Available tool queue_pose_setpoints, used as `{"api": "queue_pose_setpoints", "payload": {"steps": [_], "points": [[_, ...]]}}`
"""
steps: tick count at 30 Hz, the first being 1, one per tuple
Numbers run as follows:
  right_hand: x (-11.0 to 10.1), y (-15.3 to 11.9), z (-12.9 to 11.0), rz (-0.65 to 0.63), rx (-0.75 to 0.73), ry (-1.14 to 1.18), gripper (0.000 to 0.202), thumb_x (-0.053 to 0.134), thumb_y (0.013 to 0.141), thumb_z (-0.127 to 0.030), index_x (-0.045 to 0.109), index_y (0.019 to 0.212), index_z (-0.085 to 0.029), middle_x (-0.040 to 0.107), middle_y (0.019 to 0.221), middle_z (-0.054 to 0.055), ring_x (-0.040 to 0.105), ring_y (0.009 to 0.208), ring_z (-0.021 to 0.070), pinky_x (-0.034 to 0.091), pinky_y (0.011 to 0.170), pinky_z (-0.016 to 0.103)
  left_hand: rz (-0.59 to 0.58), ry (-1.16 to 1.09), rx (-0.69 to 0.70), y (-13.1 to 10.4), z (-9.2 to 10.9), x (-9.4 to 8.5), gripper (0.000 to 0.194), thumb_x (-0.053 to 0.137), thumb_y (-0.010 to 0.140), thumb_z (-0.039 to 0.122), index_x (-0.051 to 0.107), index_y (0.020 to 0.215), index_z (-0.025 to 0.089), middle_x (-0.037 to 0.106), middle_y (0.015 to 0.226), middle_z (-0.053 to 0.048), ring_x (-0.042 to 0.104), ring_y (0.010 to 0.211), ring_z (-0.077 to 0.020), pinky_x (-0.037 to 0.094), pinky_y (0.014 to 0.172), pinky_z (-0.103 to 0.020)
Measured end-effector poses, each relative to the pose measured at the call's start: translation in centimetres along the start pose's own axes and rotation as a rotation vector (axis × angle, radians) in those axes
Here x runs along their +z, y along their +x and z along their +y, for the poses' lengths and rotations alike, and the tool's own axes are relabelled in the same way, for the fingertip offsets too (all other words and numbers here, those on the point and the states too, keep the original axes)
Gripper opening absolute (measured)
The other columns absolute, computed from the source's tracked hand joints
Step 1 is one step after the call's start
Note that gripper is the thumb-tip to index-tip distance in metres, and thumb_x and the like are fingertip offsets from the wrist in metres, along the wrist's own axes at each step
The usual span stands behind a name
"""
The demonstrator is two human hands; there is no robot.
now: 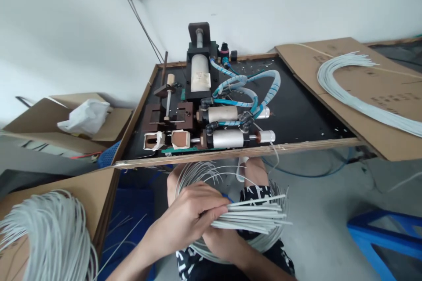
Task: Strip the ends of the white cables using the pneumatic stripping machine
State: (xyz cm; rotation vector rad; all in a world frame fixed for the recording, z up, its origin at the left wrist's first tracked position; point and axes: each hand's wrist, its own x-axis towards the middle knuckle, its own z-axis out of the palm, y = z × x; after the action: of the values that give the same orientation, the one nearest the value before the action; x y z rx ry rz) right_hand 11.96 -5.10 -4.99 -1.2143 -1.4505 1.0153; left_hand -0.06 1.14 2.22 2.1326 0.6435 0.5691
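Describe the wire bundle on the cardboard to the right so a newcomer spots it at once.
Find the black tabletop against the wall. At its right lies flat cardboard, and on that rests the pale wire bundle, curved like a hook. Unlike the held bundle and the thick, drooping heap at lower left, it is slim and untouched.

Pale wall (263, 4) behind, grey floor (316, 224), 1 blue stool (362, 227) at right.
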Motion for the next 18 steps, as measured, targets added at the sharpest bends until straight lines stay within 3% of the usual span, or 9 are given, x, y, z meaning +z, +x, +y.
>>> {"api": "queue_pose_setpoints", "payload": {"steps": [3, 9, 13, 18], "points": [[0.5, -0.5, 0.8, -0.015, 0.023, 0.041, 0.031, 0.055, 0.098, -0.045, 0.076, 0.083, -0.026, 0.074, 0.080, 0.005, 0.069, 0.090, 0.0247, 0.061, 0.078, 0.031, 0.175, 0.054, -0.085, -0.7, -0.5, 0.8, 0.025, 0.050, 0.104, 0.024, 0.074, 0.105, 0.019, 0.076, 0.087, -0.008, 0.072, 0.080, -0.0206, 0.054, 0.075, -0.031], [1.2, -2.2, 2.5, 0.231, 0.229, 0.176, 0.020, 0.071, 0.091, -0.046, 0.075, 0.093, -0.026, 0.078, 0.089, 0.006, 0.074, 0.082, 0.0274, 0.065, 0.075, 0.036, 0.406, 0.188, -0.153, -1.1, -1.2, 1.6, 0.027, 0.044, 0.104, 0.021, 0.071, 0.110, 0.018, 0.077, 0.082, -0.006, 0.073, 0.069, -0.0176, 0.054, 0.068, -0.026], [1.0, -2.0, 2.0, 0.202, 0.241, 0.255, 0.022, 0.072, 0.090, -0.047, 0.078, 0.099, -0.028, 0.080, 0.101, 0.006, 0.075, 0.097, 0.0311, 0.064, 0.087, 0.041, 0.583, 0.105, -0.195, -1.5, -1.3, 1.8, 0.021, 0.053, 0.100, 0.020, 0.074, 0.102, 0.021, 0.076, 0.073, -0.002, 0.072, 0.062, -0.0157, 0.055, 0.062, -0.022], [0.4, -0.7, 0.2, 0.026, 0.340, 0.343, 0.039, 0.058, 0.098, -0.053, 0.082, 0.110, -0.024, 0.081, 0.109, 0.008, 0.075, 0.106, 0.0313, 0.061, 0.096, 0.039, 1.060, -0.157, -0.367, -2.5, -3.0, 0.7, 0.020, 0.065, 0.094, 0.032, 0.076, 0.087, 0.017, 0.072, 0.062, -0.001, 0.065, 0.051, -0.0141, 0.053, 0.053, -0.021]]}}
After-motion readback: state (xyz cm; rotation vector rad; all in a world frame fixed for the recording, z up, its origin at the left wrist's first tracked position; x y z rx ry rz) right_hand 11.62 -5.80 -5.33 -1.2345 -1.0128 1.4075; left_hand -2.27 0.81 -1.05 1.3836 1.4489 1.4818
